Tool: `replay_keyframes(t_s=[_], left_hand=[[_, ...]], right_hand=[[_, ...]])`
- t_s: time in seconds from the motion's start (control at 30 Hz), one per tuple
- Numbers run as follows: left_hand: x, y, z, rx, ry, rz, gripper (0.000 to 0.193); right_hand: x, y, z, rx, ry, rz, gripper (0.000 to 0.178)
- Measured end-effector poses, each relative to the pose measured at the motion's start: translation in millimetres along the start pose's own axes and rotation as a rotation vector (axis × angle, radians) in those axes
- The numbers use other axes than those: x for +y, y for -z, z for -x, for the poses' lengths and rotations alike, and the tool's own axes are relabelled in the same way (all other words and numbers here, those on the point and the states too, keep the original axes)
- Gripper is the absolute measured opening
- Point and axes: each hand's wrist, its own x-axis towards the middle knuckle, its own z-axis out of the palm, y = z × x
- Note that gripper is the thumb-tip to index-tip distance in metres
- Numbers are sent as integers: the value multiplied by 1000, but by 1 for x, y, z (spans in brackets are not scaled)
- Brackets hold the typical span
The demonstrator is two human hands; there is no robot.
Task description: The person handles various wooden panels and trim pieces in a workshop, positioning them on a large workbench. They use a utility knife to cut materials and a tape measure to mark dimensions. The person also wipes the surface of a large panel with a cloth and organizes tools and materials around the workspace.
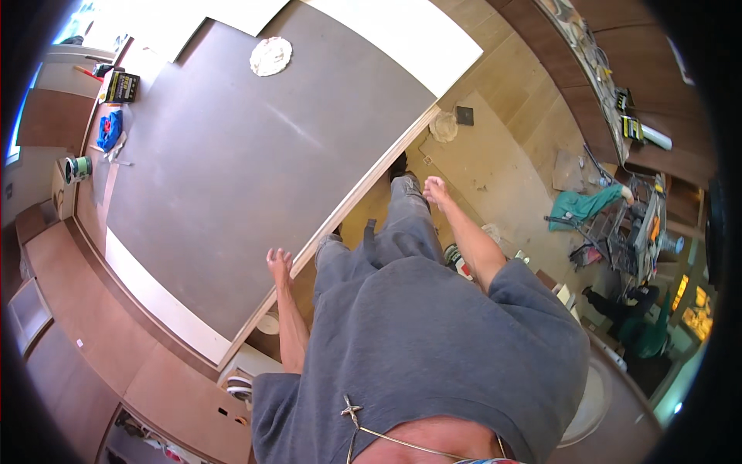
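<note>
My left hand (280, 264) is at the near edge of a large dark grey panel (232, 155), with its fingers loosely bent and apart and nothing in them. Whether it touches the panel I cannot tell. Hanging over the floor to the right of the panel, my right hand (435, 190) has its fingers curled in, and no held thing shows. A round whitish lump or disc (270, 56) lies on the far part of the panel. White sheets (417, 35) border the grey surface at the far side.
Dusty tan flooring (495, 162) carries a small dark square block (464, 116). Folded metal gear with a green cloth (583, 209) stands at the right. Brown cabinet panels (100, 309) run along the left, with a blue bag (110, 130) and a can (77, 169) nearby.
</note>
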Motion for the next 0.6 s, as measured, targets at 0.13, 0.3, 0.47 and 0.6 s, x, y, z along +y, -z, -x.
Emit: replay_keyframes(t_s=[0.13,0.3,0.47,0.6], left_hand=[[-55,-26,67,-111,69,69,56],[-93,-81,145,83,295,-260,55],[-93,-144,174,182,337,-167,60],[-95,-189,168,90,291,-163,60]], right_hand=[[-66,23,-111,-16,57,-244,54],[-131,22,-256,150,-128,-414,70],[-160,19,-313,130,-314,-482,71],[-166,19,-307,170,-316,-463,78]])
